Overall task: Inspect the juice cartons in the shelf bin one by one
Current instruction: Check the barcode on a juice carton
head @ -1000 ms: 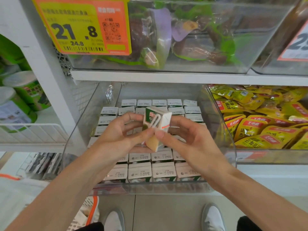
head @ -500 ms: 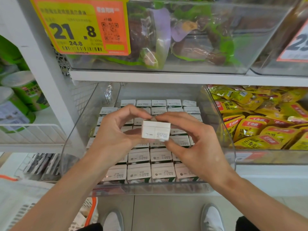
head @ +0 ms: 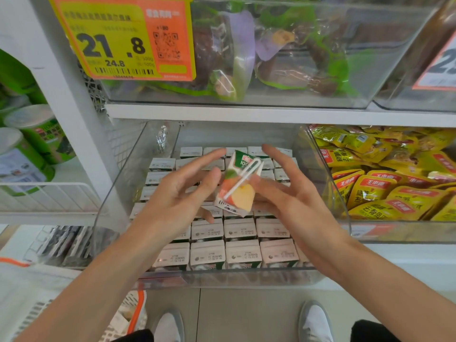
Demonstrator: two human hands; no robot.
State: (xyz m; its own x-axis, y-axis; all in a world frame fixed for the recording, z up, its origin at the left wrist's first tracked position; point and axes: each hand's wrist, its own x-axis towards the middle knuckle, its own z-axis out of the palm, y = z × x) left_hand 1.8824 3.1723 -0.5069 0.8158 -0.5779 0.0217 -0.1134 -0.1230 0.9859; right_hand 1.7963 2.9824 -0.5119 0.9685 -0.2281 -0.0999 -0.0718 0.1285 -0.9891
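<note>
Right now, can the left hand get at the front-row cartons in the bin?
Probably yes: the bin is open on top and the front-row cartons sit uncovered, though the left hand is busy pinching the held carton.
</note>
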